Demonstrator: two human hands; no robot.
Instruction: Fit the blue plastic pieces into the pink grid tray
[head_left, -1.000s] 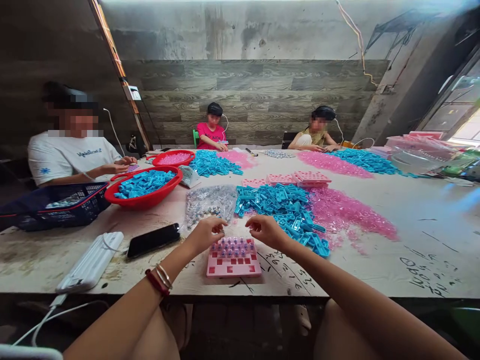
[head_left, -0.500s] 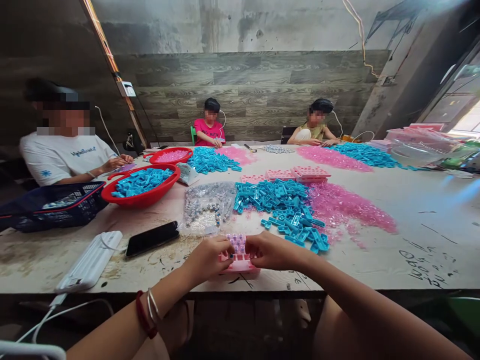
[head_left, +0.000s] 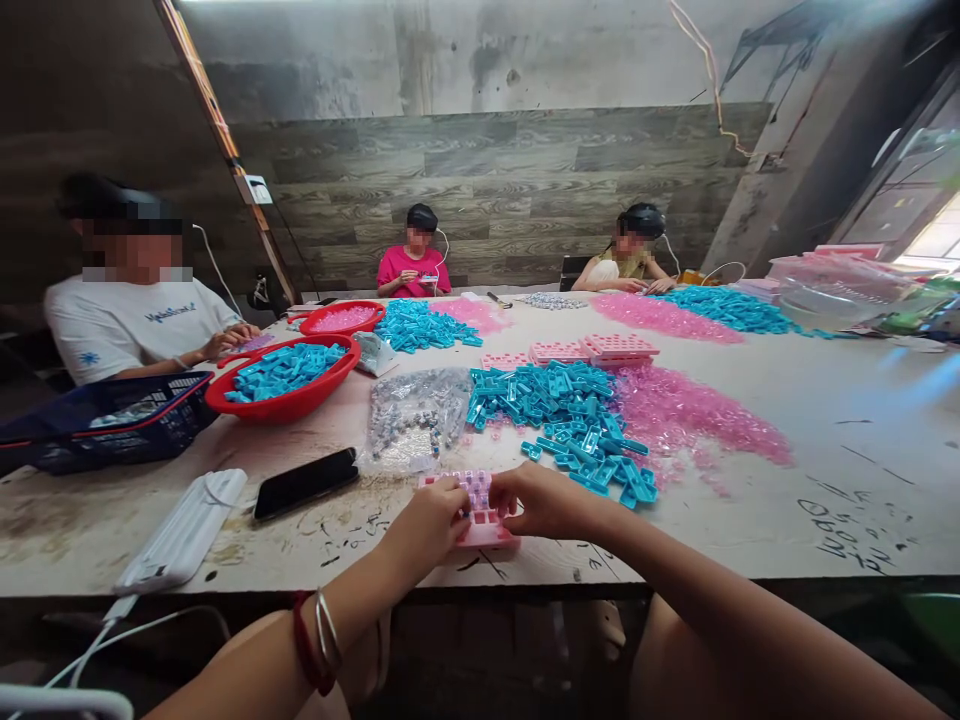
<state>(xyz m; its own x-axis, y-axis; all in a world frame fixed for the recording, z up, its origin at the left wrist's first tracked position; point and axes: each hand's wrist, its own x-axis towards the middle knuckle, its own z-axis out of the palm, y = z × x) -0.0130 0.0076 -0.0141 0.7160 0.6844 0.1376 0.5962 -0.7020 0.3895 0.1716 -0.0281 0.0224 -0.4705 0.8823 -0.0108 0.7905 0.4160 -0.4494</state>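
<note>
A pink compartmented tray (head_left: 489,537) lies near the table's front edge, with small clear and bluish pieces in its far rows and square openings in the nearer one. My left hand (head_left: 431,518) is over its left half, fingers curled down at the openings. From the right, my right hand (head_left: 538,502) reaches in with thumb and fingers bent together at the tray's right side. Whatever either set of fingertips pinches is hidden or too small to name. Just beyond the tray are a pile of blue plastic pieces (head_left: 555,395) and a clear bag of small beads (head_left: 416,415).
Pink clear pieces (head_left: 697,420) spread right of the blue pile, with stacked pink trays (head_left: 619,348) behind. On the left are a phone (head_left: 306,484), a cabled white power bank (head_left: 182,530), a red basket (head_left: 341,378) and a dark basket (head_left: 169,425). Three people sit around the table.
My left hand has shifted slightly right over the tray, baring its far left corner. My right hand stays nearly in place. The person in the pink shirt has drawn back and raised their hands.
</note>
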